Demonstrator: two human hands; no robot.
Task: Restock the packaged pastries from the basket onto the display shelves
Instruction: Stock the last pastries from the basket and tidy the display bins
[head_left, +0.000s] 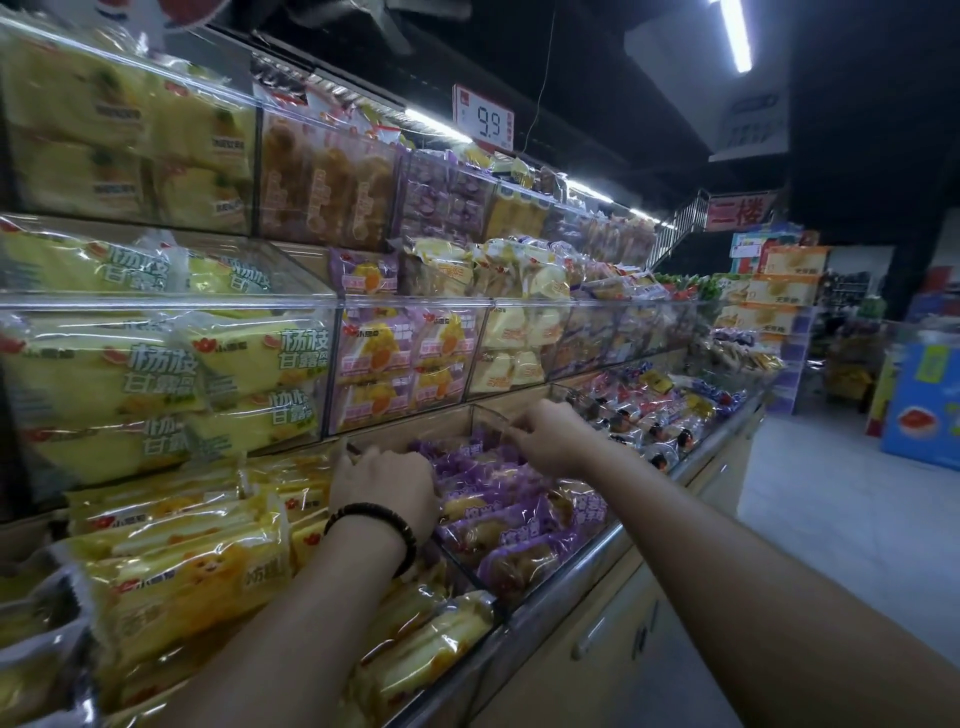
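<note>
My left hand (384, 488) and right hand (550, 436) are on the purple packs (519, 525), which lie between and under them. Fingers curled (can't tell if gripping). Yellow packs (182, 571) left of my left hand.

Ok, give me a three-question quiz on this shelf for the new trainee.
1. True or false: the left hand has a dark bead bracelet at its wrist.
2. The packs under the right hand are: A yellow, B purple, C green.
3. Fill in: the price sign above the top shelf reads ___.
Key: 1 true; 2 B; 3 9.9.
</note>
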